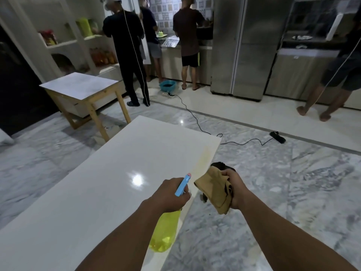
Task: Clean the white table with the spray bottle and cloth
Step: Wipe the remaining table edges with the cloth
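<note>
The white table [101, 184] fills the lower left, its right edge running diagonally toward me. A yellowish smear [203, 161] lies near its far right edge. My left hand [170, 194] grips a spray bottle [166, 231] with a yellow body and a blue nozzle pointing at the smear. My right hand [234, 188] is off the table's right edge, over the floor, closed on a crumpled tan cloth [214, 190]. A dark object under the cloth is mostly hidden.
A smaller wooden-legged table [80, 85] stands at the back left. A black cable [195, 118] and power strip [277, 136] lie on the marble floor. Several people stand at the far kitchen counter, beside a steel fridge [246, 45] and a blue basin [168, 85].
</note>
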A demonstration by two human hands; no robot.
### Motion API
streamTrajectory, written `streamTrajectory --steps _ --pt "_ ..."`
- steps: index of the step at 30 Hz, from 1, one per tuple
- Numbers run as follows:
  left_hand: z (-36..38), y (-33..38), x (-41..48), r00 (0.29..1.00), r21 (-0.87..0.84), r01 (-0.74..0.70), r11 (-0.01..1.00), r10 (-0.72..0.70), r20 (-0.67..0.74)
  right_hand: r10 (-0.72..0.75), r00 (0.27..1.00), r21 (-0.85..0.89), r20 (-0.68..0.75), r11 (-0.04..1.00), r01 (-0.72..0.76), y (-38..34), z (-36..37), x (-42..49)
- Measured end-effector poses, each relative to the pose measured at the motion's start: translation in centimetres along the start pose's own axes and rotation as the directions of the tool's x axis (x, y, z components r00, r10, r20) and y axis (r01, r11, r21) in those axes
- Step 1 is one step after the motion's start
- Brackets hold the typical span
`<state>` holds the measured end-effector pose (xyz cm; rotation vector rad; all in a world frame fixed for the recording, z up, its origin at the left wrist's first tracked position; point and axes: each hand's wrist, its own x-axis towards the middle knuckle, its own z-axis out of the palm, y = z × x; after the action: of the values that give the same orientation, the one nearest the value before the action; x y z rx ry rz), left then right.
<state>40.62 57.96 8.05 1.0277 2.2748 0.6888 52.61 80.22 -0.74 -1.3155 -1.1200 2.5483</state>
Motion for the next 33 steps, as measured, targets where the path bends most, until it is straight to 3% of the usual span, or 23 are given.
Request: streamTrajectory --steps 7,15,18,21,24,26,29,31,33 --pt "-3.3 -2.8 8.0 0.999 -0.074 0.029 0.997 -0.031 -0.027 -0.007 0.999 0.062 -0.032 0.998 0.009 -5.4 1.9 4.7" --pt "-5.0 -3.6 16.0 0.998 -0.093 0.057 0.994 -0.056 0.016 -0.022 0.982 -0.094 -0.186 0.996 0.004 -12.7 1.6 12.8" --pt "-5.4 -3.6 19.0 0.997 -0.113 0.073 0.991 -0.077 -0.033 -0.104 0.938 -0.301 -0.331 0.954 0.0 -16.7 1.9 16.8" --pt "-5.6 -3.4 21.2 0.995 -0.11 0.078 0.991 -0.084 -0.052 -0.214 0.884 -0.542 -0.417 0.838 -0.053 -19.3 2.4 21.5" --pt "-5.7 -3.3 23.4 0.994 -0.112 0.091 0.99 -0.097 -0.052 -0.356 0.852 -0.731 -0.383 0.68 -0.045 -20.0 3.3 26.8" --pt "-5.9 -3.5 25.1 0.993 -0.137 0.091 0.986 -0.101 -0.068 -0.366 0.873 -0.833 -0.323 0.548 -0.078 -19.5 4.5 30.4" --pt "-6.2 -3.6 26.7 0.992 -0.135 0.091 0.987 -0.102 -0.077 -0.323 0.902 -0.949 -0.287 0.228 -0.22 -16.5 5.7 33.7" --pt "-6.1 -3.9 27.6 0.991 -0.135 0.093 0.986 -0.104 -0.08 -0.483 0.85 -0.97 -0.211 -0.003 -0.242 -15.0 5.4 34.2" --pt "-5.9 -4.1 28.4 0.99 -0.131 0.097 0.987 -0.109 -0.09 -0.597 0.8 -0.97 -0.066 -0.15 -0.192 -14.3 4.1 34.5"
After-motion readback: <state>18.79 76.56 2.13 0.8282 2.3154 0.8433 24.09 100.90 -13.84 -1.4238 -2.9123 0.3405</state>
